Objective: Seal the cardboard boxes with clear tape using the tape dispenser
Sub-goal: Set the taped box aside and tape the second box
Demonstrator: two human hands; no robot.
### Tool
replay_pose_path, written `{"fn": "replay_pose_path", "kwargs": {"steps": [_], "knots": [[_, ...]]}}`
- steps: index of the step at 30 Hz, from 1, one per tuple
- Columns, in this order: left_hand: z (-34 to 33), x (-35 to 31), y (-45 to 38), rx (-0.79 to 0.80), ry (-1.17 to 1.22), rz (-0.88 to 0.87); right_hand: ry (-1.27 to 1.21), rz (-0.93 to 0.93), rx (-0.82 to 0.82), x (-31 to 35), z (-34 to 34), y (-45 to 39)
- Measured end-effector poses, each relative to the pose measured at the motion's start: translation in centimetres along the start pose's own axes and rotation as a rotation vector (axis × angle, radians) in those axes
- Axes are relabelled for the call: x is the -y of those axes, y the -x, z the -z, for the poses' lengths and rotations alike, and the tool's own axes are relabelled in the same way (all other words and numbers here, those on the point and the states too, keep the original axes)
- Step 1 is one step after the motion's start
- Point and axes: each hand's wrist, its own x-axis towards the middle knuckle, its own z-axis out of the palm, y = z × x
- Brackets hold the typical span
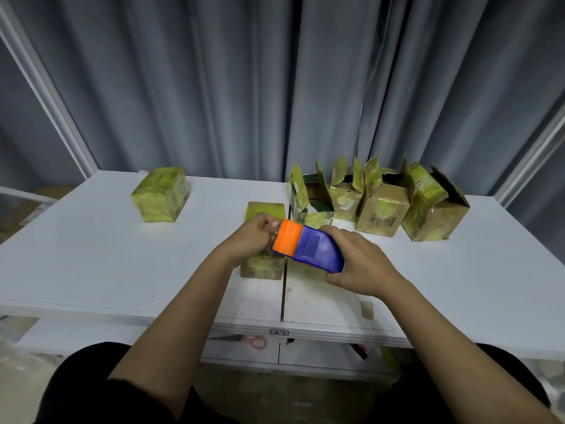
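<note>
Two hands on the tape dispenser over a small box

Both hands work at the middle of the white table [91,255]. The right hand [357,264] wraps around the blue body of the tape dispenser [308,247], fingers curled under it. The left hand [253,237] is bunched at the dispenser's orange front end, fingertips pinching there; whether tape is between them I cannot tell. Dispenser and left hand hide most of the top of a small closed cardboard box [263,264], which sits just left of the seam [283,289] between the two tabletop panels.

Another taped box [160,198] stands well apart at the far left. Four open cardboard boxes [382,206] crowd the far right, flaps up, glossy with yellowish tape. A small tape scrap [367,310] lies near the front edge on the right. Pink-handled scissors [244,341] rest on the shelf under the tabletop. Grey curtains [214,87] hang behind.
</note>
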Motion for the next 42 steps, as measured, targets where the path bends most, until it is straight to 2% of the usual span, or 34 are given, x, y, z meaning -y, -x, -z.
{"fn": "replay_pose_path", "kwargs": {"steps": [4, 9, 13, 17, 22, 27, 32, 40, 42], "knots": [[0.0, 0.2, 0.0, -0.06, -0.024, -0.032, 0.095, -0.044, 0.049, -0.4, 0.4, -0.7], [0.1, -0.4, 0.2, -0.222, -0.092, -0.097, 0.131, -0.025, 0.094, -0.3, 1.4, -1.9], [1.1, 0.3, 0.8, -0.081, 0.082, 0.008, 0.13, 0.066, 0.038, -0.4, 1.5, -2.0], [1.7, 1.5, 1.6, 0.011, 0.423, 0.084, -0.046, 0.079, -0.082, 0.0, 1.3, -1.3], [1.8, 2.1, 2.0, 0.047, 0.379, 0.056, -0.309, 0.057, -0.178, 0.5, 1.7, -1.2], [2.9, 1.0, 2.2, 0.073, 0.579, 0.117, -0.296, 0.102, -0.148, 1.0, 2.2, -1.7], [4.1, 0.3, 2.3, 0.029, 0.421, 0.146, -0.314, 0.132, -0.079, 1.0, 2.3, -2.0], [5.1, 0.9, 2.9, 0.035, 0.424, 0.105, -0.34, 0.163, -0.074, 2.0, 2.2, -2.5], [5.3, 1.4, 2.9, -0.024, 0.369, 0.088, -0.33, 0.154, -0.062, 2.1, 2.1, -2.8]]}}
